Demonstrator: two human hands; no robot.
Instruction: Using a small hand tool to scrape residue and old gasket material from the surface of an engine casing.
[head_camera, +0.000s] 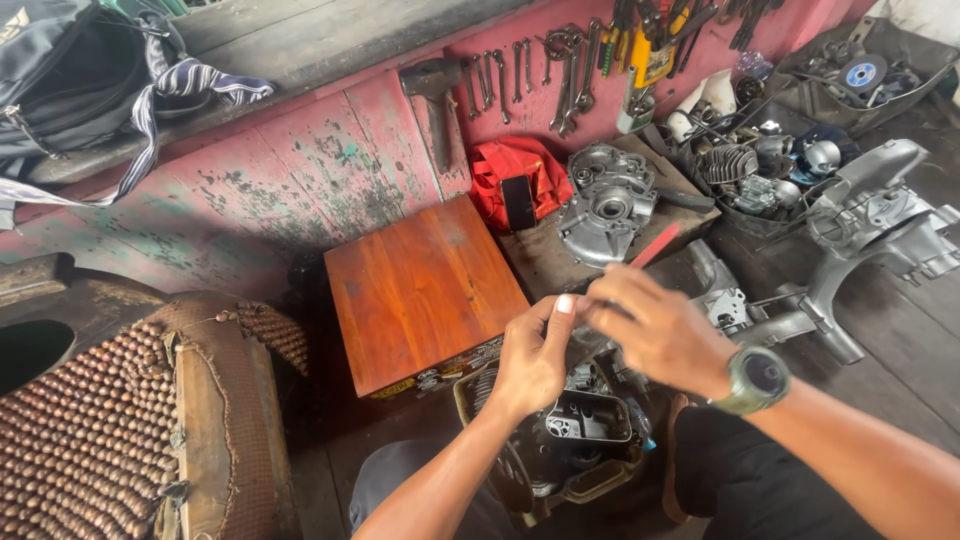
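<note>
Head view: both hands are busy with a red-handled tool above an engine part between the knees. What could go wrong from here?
1. The left hand and right hand meet around the red-handled tool, which is blurred; a slip could jab the left fingers.
2. Anything dropped could fall into the open engine part directly below.
3. The wooden box and crankcase cover crowd the space nearby, so an elbow might knock them.

We count two hands (600, 345), one wristwatch (757, 378), one wooden box (425, 290), one red cloth (515, 175), one backpack (60, 75) and two engine casings (610, 205).
</note>
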